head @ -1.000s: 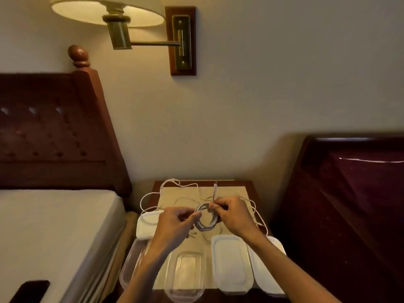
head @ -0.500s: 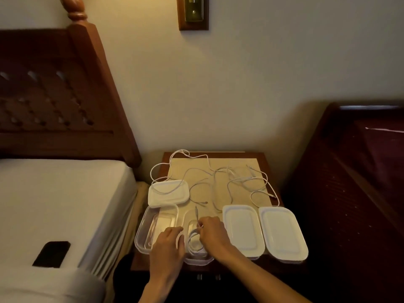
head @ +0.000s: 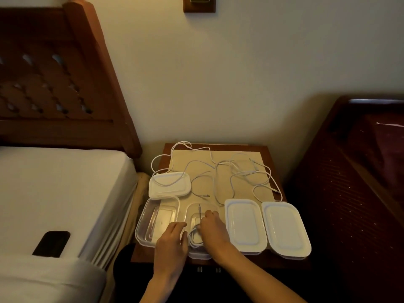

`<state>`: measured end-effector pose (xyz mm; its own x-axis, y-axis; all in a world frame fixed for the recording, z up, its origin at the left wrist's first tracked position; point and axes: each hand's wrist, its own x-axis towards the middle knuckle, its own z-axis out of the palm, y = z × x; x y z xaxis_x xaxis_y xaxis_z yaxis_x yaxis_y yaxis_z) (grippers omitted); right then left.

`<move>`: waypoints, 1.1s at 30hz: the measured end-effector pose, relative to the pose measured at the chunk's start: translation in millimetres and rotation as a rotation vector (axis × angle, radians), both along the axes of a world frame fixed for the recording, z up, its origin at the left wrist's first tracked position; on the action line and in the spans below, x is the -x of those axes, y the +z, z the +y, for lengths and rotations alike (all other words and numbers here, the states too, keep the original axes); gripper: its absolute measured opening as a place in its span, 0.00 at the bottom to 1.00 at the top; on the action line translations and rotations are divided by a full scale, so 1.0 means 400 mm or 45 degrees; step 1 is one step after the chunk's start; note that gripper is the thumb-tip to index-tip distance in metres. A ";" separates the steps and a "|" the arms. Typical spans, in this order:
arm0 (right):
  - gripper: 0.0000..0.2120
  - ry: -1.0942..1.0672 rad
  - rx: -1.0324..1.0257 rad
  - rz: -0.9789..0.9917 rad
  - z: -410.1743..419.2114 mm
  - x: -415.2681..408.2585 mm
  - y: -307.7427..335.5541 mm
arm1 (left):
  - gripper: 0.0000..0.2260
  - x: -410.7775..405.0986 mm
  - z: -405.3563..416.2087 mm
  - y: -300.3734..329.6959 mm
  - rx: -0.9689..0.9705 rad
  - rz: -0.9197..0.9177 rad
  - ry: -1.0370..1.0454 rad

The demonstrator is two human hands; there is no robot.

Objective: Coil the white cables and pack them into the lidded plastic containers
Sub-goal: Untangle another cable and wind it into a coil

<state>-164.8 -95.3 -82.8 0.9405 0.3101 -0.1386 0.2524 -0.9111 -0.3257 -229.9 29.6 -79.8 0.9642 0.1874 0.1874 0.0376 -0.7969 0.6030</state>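
While pressing the coiled cable (head: pixel 195 237) down into the open container (head: pixel 202 209), right hand (head: pixel 213 229) curls loosely on it, left hand (head: pixel 172 239) flat beside. Loose cables (head: pixel 231 173) sprawled further back on the tabletop (head: pixel 267 260), two lidded containers (head: pixel 243 224) just right.

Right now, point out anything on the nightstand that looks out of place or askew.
The loose white cables sprawl tangled across the nightstand, one loop hanging past its back left edge and a strand draped over the loose lid. In the open container between the hands, the coiled cable has its plug end sticking up.
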 end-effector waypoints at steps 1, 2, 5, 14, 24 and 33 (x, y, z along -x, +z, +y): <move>0.11 0.000 -0.014 0.009 0.000 -0.001 0.002 | 0.11 0.000 0.000 0.000 0.004 -0.002 -0.003; 0.11 -0.015 -0.049 0.017 -0.001 -0.003 0.006 | 0.11 0.000 -0.001 0.000 0.012 0.001 -0.002; 0.11 -0.115 -0.219 -0.004 -0.015 -0.015 0.027 | 0.10 0.001 -0.002 0.004 0.003 -0.006 0.001; 0.09 0.028 -0.328 -0.217 -0.098 -0.031 0.074 | 0.03 -0.007 -0.013 0.008 -0.243 -0.033 -0.166; 0.10 0.234 0.073 -0.156 -0.082 -0.009 0.049 | 0.09 -0.024 -0.044 0.020 -0.539 0.288 -0.211; 0.08 0.006 -0.457 -0.336 -0.187 -0.063 0.086 | 0.09 -0.089 -0.030 0.078 -0.321 0.057 -0.200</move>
<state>-139.6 -170.2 -48.4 0.9279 0.2988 0.2230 0.3729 -0.7509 -0.5451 -194.4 17.6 -48.6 0.9861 -0.0120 0.1659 -0.0762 -0.9194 0.3859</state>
